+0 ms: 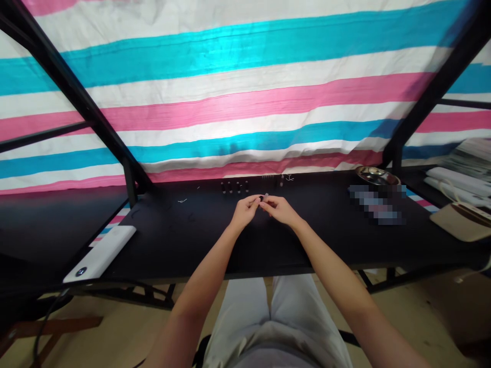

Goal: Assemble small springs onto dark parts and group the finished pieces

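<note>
My left hand (246, 210) and my right hand (282, 208) meet over the middle of the black table, fingers closed in a pinch. Between their fingertips is a small dark piece (261, 199) with a paler end on the right side; its kind is too small to make out. Just beyond my left hand, several short black cylinders with lighter tops (230, 187) stand upright in a row. A row of tiny grey pieces (267, 177) lies farther back, and another small grey upright piece (282, 180) stands beside thin white scraps (290, 178).
The black table (172, 245) has a white power strip-like box (102, 253) at its left edge. A shiny metal bowl (378, 176) sits at the back right near a blurred-out item (378, 205). Farther right are a beige object (462, 221) and stacked papers (470, 158). Striped sheeting (245, 102) hangs behind.
</note>
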Tool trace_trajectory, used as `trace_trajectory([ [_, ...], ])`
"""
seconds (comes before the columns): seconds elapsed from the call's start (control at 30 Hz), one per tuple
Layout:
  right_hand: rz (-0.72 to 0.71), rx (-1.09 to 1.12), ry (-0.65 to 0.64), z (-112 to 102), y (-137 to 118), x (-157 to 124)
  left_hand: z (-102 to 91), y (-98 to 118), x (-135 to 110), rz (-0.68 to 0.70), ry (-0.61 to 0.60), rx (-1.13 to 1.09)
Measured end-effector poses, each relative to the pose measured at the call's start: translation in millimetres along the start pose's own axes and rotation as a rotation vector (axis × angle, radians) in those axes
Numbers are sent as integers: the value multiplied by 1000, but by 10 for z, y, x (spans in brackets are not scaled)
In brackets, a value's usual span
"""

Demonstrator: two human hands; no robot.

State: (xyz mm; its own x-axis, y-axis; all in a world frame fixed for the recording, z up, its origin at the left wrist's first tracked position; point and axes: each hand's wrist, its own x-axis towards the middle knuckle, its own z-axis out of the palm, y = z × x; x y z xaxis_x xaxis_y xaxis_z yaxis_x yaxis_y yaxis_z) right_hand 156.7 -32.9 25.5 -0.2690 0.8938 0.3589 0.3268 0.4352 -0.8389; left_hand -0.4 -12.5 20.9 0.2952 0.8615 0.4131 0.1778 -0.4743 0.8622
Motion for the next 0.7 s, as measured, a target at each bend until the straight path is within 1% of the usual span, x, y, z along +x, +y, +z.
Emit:
trace_trajectory([
  [0.1,-9,-42,32,10,40,7,-8,37,-6,-17,-21,33],
  [0.23,7,-91,56,15,70,14,-24,74,-12,-53,-91,91],
  [0.47,42,-148,78,38,106,20,-42,12,-10,-122,-194,110],
  [0.6,82,-98,68,58,131,24,-30,-32,-16,-112,-187,149],
  [0.7,135,-70,87,16,177,63,-19,-74,-19,-79,-134,236],
])
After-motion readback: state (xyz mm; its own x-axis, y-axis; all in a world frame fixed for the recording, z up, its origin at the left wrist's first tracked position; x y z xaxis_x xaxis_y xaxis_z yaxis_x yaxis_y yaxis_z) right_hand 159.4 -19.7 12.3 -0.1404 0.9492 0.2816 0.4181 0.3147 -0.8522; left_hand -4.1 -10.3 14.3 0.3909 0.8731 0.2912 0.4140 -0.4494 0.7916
